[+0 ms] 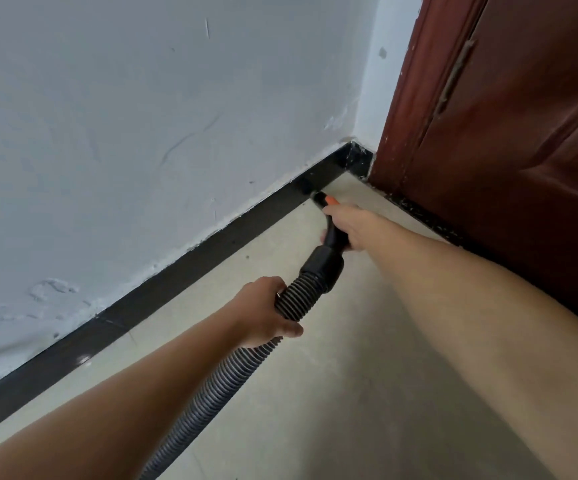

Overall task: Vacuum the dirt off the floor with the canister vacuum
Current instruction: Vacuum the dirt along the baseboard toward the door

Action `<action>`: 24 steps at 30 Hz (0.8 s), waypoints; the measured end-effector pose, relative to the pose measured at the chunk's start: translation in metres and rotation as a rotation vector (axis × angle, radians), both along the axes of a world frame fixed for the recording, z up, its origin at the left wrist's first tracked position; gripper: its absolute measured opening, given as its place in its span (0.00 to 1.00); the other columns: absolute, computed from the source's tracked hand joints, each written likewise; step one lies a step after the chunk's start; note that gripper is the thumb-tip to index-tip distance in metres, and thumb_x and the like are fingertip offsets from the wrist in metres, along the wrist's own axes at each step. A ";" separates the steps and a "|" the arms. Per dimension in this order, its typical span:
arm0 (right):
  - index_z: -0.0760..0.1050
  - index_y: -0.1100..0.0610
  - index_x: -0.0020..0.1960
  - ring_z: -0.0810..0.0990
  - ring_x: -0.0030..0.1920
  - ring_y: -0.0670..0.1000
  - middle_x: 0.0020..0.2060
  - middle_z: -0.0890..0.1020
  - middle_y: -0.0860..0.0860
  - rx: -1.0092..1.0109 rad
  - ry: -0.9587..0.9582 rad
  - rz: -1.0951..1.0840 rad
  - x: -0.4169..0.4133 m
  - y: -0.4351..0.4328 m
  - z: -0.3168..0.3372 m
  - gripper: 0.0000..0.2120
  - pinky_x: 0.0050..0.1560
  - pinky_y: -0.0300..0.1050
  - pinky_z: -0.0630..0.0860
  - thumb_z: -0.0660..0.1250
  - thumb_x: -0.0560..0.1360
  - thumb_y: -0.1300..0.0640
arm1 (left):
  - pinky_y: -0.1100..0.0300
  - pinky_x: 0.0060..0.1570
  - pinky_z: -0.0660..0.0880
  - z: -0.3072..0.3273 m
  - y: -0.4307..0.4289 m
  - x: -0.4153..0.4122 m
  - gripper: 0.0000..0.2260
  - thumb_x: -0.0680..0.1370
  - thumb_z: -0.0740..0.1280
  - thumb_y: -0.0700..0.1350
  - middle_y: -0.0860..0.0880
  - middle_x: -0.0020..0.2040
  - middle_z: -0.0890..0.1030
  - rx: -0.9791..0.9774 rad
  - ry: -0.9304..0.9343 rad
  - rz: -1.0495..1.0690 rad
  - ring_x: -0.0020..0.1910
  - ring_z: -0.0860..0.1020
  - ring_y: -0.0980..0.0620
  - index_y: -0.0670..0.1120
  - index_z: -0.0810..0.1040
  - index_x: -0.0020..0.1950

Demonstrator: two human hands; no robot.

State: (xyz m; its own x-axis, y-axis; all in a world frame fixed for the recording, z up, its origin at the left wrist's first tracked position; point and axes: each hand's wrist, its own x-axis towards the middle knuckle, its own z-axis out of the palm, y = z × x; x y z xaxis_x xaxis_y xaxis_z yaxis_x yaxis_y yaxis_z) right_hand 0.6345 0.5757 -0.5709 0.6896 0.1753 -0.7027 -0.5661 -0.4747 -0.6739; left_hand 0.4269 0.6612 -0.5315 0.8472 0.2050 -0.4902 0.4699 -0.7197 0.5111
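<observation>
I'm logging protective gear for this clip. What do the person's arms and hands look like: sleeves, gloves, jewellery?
The left arm and right arm are bare as far as the frame shows; no sleeve edge appears. The left hand and right hand wear no gloves. No watch, bracelet or ring shows on the wrists or visible fingers.

Soft, even daylight; the wall (pixel 124 133) beyond the left hand (pixel 263 315) reads bluish. A faint shadow dims the floor (pixel 367 393) between the arms. The skirting (pixel 85 360) left of that hand glints. Wide-angle stretch swells the forearms.
</observation>
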 end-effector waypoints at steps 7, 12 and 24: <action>0.69 0.61 0.64 0.79 0.30 0.55 0.42 0.77 0.58 -0.013 0.116 0.216 -0.059 0.020 -0.009 0.15 0.44 0.52 0.83 0.59 0.82 0.53 | 0.56 0.53 0.76 0.009 -0.018 -0.070 0.20 0.67 0.77 0.53 0.52 0.52 0.77 -0.077 0.200 0.098 0.50 0.77 0.53 0.50 0.73 0.54; 0.69 0.62 0.59 0.81 0.33 0.59 0.39 0.78 0.59 -0.026 0.144 0.360 -0.117 0.038 -0.006 0.14 0.51 0.58 0.83 0.59 0.81 0.52 | 0.56 0.50 0.77 0.016 -0.031 -0.128 0.19 0.67 0.76 0.52 0.53 0.48 0.77 -0.088 0.250 0.221 0.47 0.77 0.54 0.50 0.73 0.51; 0.70 0.60 0.59 0.79 0.26 0.54 0.44 0.79 0.57 -0.012 0.374 0.475 -0.260 0.025 -0.013 0.17 0.36 0.46 0.81 0.59 0.82 0.47 | 0.65 0.36 0.68 0.042 -0.070 -0.267 0.14 0.65 0.71 0.46 0.56 0.41 0.74 -0.004 0.366 0.417 0.38 0.72 0.60 0.54 0.68 0.43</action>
State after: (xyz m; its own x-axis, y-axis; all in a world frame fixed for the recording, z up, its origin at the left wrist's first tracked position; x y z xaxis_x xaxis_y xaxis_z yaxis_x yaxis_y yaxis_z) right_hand 0.3746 0.6002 -0.5840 0.2438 0.3938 -0.8863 -0.4879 -0.7400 -0.4630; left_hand 0.1599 0.5916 -0.4897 0.4689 0.4842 -0.7387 0.8620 -0.4331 0.2633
